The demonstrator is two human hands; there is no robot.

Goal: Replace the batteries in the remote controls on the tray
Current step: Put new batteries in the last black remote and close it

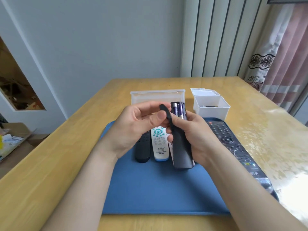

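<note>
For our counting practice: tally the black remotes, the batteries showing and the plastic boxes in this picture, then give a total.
Black remotes: 3, held remote, small remote, long remote
Batteries showing: 2, left battery, right battery
Plastic boxes: 2, long box, square box
Total: 7

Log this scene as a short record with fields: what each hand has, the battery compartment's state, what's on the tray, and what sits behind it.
left hand: pinches the black battery cover, which is off the remote
right hand: grips the held remote, back side up
compartment: open, two purple batteries seated
tray: blue; holds small black remote, white remote, long black remote along its right edge
behind tray: long white box; small white box, lid open
</note>
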